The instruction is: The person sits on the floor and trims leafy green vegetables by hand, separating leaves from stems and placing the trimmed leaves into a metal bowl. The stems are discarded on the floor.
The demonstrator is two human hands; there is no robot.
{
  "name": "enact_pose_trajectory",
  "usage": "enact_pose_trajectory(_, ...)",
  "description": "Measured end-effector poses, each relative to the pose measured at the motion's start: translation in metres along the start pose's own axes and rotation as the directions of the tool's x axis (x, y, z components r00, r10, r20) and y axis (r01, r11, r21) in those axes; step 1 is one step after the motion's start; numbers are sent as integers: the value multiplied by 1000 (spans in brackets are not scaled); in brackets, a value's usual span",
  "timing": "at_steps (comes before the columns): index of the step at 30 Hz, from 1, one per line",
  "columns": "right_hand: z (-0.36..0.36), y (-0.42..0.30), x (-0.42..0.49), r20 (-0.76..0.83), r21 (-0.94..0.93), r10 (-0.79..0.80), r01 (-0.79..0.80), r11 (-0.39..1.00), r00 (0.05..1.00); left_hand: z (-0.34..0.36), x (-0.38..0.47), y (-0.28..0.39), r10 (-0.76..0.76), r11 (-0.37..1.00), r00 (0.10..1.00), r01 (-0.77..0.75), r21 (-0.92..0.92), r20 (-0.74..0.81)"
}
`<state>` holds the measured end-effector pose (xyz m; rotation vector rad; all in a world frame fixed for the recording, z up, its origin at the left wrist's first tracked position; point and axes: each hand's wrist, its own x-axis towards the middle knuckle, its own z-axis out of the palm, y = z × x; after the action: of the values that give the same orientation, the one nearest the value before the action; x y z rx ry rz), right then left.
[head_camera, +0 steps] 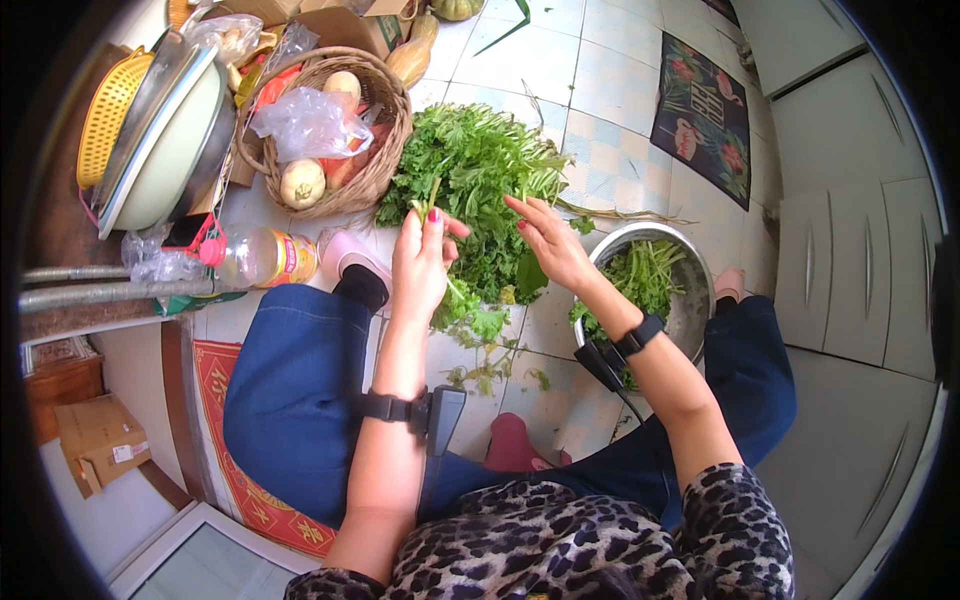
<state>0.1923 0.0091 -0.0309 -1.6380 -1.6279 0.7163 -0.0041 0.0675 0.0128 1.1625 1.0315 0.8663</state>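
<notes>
My left hand [421, 259] is closed around a leafy green stalk [461, 301], its stem end poking up past the thumb and its leaves hanging below the fist. To the right, my right hand [553, 246] is held with fingers apart and nothing in it. Beneath and beyond both hands lies a large heap of leafy greens [480, 150] on the tiled floor. A steel basin [694, 319] stands under my right forearm, with picked greens [651, 281] inside, partly hidden by that arm.
A wicker basket [375, 172] holds squashes and a plastic bag. Beside it lies an oil bottle [262, 257], near stacked basins [169, 150] and a yellow colander [112, 116]. Leaf scraps [484, 367] litter the floor before me. White cabinets [840, 262] line the right side; a patterned mat [705, 112] lies ahead.
</notes>
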Motion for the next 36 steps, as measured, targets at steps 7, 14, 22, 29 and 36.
enact_pose_trajectory(7, -27, -56, -16, -27, -164, -89, 83, 983, 996, 11, -3, 7, -60, 998, 995, 62, -20, 83)
enact_pose_trajectory(14, -24, -106, -43, 129, -213, -336, 357, 909, 933, 4, -3, 11, -155, 702, 932, 338, -627, 328)
enact_pose_trajectory(22, -32, -106, -33, -210, 238, -110, 160, 958, 971, -5, -10, 30, -88, 789, 927, 288, -543, 364)
enact_pose_trajectory(29, -61, -117, -1, -146, 135, -49, 69, 988, 988, 3, -18, 42, -46, 977, 915, 124, -171, 401)
enact_pose_trajectory(36, -77, -125, -13, 68, 147, 52, -61, 987, 996, 2, -16, 42, 512, 409, 855, -157, 899, -84)
